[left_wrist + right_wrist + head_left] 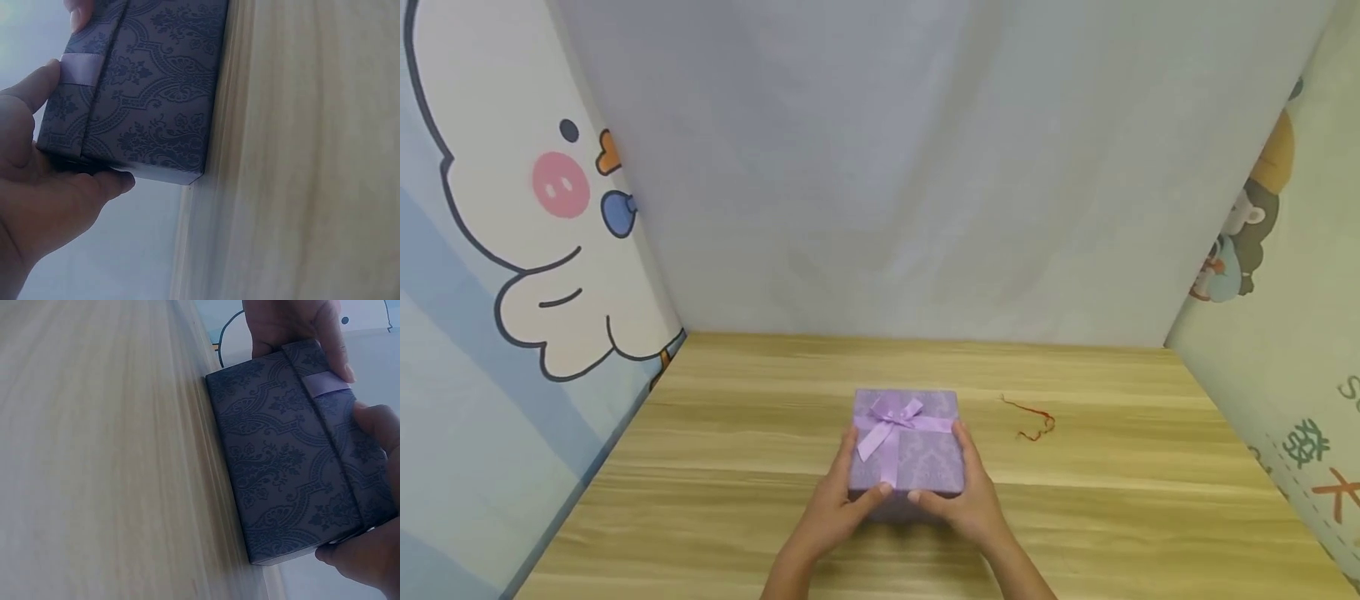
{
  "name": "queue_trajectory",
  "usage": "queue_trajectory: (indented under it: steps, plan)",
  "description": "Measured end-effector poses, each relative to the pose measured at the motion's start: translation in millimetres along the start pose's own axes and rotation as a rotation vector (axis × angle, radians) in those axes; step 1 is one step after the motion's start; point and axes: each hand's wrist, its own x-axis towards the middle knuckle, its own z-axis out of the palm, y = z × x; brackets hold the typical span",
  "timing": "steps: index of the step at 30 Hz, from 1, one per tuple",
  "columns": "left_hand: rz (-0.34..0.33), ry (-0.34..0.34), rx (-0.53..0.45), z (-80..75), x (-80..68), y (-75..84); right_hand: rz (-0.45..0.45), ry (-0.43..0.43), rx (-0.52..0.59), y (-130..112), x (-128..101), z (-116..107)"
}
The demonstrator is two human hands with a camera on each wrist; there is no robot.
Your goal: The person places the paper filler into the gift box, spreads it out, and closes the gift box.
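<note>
A purple patterned gift box (pixel 928 462) with a lidded top sits on the wooden table, a lilac ribbon bow (pixel 891 417) on its lid. My left hand (pixel 835 508) grips the box's left side, thumb at the front edge near the ribbon. On the opposite side my right hand (pixel 973 504) holds it the same way, its thumb on the front edge too. The left wrist view shows the box's front (pixel 156 87) with the lid seam and the ribbon end. In the right wrist view both hands hold the lid's sides. The box's inside is hidden.
A thin red string (pixel 1037 421) lies curled on the table (pixel 1120 475) to the right of the box. A pale curtain (pixel 910 192) stands behind the table. Cartoon-printed cloths hang at the left (pixel 497 250) and right (pixel 1285 333).
</note>
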Motion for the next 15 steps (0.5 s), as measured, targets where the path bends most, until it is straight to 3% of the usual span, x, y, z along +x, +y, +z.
queue_trajectory:
  steps: [10,15]
  plan:
    - [-0.018,-0.009,-0.011,0.6,-3.2,-0.8,0.014,-0.030,0.061,1,-2,-3]
    - [-0.013,0.017,-0.033,-7.2,-7.4,-1.7,0.015,-0.068,0.101,-1,-3,-22]
